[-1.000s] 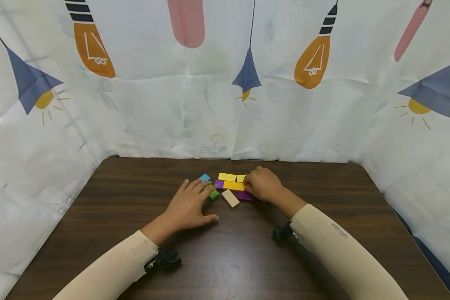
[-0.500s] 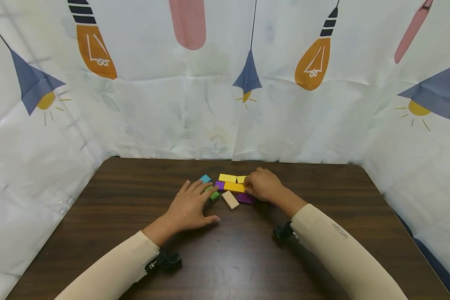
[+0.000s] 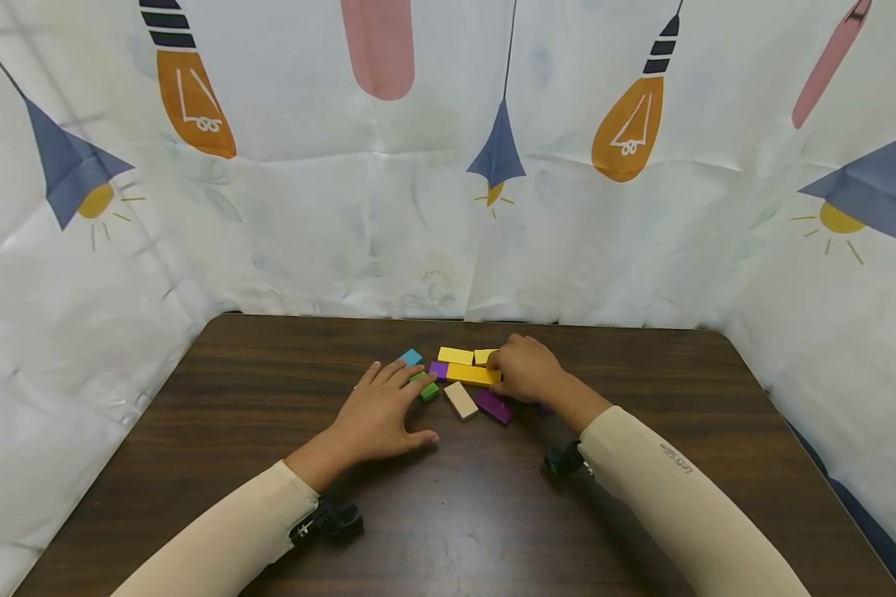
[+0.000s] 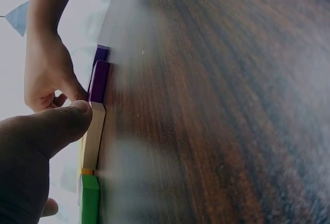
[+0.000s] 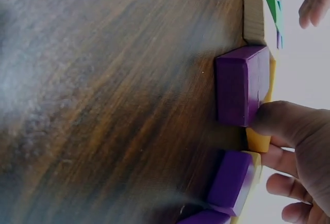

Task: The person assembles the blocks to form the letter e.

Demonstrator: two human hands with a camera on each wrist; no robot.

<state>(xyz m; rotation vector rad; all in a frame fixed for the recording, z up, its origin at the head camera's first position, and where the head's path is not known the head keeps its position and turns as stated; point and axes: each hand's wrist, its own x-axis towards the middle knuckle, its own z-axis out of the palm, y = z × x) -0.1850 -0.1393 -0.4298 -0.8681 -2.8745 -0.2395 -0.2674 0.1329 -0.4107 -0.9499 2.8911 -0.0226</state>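
My left hand (image 3: 373, 414) is spread, its fingers straight over the blue block (image 3: 411, 357) and green block (image 3: 429, 392); whether they touch is hard to tell. My right hand (image 3: 526, 369) pinches the right end of a long orange-yellow block (image 3: 472, 375) between thumb and index finger. That thumb also lies against the dark purple block (image 5: 234, 84), which sits slanted in front. Left of it is a plain wooden block (image 3: 460, 401). Behind are two yellow blocks, one whole (image 3: 456, 356) and one (image 3: 484, 357) partly hidden by my right hand.
A small purple block (image 3: 438, 371) adjoins the orange-yellow one. More purple blocks (image 5: 230, 177) lie right of my right hand, mostly hidden in the head view. The brown wood-grain table (image 3: 448, 514) meets a printed white cloth (image 3: 328, 232) at the back.
The dark purple block has swung from lying along the orange-yellow block to a slant, its right end nearer me. The left hand has stayed put; the right has barely moved.
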